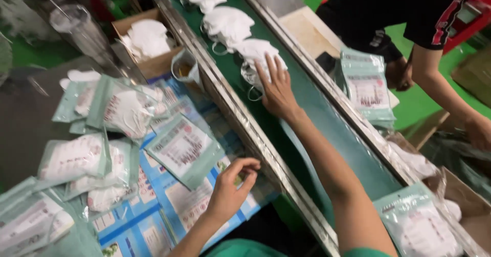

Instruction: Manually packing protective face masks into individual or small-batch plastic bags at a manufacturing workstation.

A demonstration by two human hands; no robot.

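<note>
My right hand (pixel 276 85) reaches out over the green conveyor belt (pixel 327 119) and lies flat on a pile of white face masks (pixel 253 57), fingers spread. My left hand (pixel 231 185) hovers over the blue printed sheets (pixel 169 206) on the table, fingers curled toward the thumb around something small that I cannot make out. Just left of that hand lies a green-edged pouch with a mask inside (pixel 184 149). More white masks (pixel 227 24) ride the belt farther up.
Several filled pouches (pixel 76 160) lie scattered on the table at left. A cardboard box of white masks (pixel 148 39) stands at the back. Across the belt a person in black (pixel 409 11) stands by a stack of pouches (pixel 365 85). More pouches (pixel 424 221) lie lower right.
</note>
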